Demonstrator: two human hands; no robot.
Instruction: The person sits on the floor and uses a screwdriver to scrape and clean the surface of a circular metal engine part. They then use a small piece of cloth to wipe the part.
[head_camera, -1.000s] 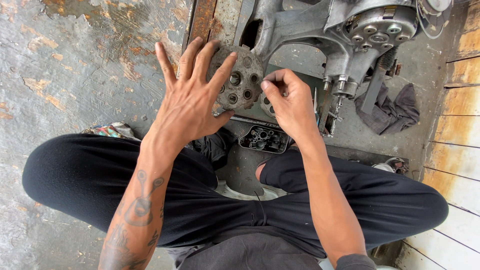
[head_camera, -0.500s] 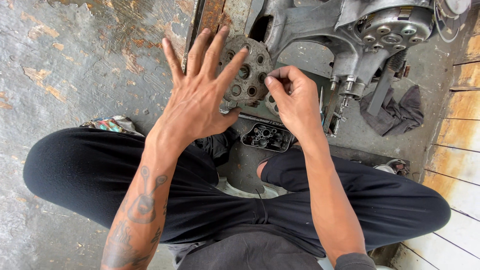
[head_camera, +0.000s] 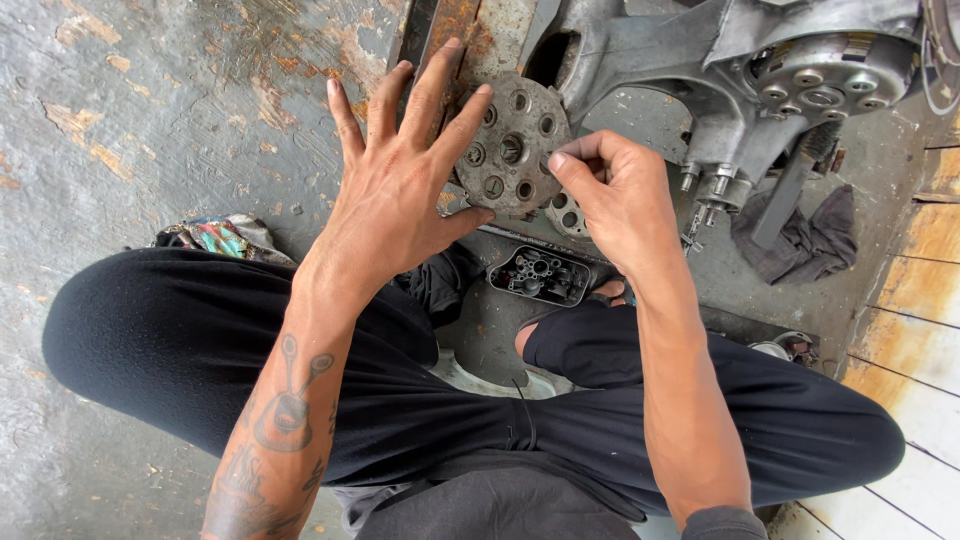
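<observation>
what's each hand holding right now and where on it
The left hand presses flat, fingers spread, on the round rusty perforated metal disc, no closed grip. The right hand pinches at the disc's right edge.

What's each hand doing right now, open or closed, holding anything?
Left hand: open, fingers spread, thumb against the round metal plate.
Right hand: fingers pinched shut at the plate's edge; what they grip cannot be told.

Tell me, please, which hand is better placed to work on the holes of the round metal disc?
Probably the right hand: its pinched fingertips sit at the round metal disc's edge, beside the holes. The left hand is spread flat, its thumb under the disc, seemingly steadying it.
</observation>
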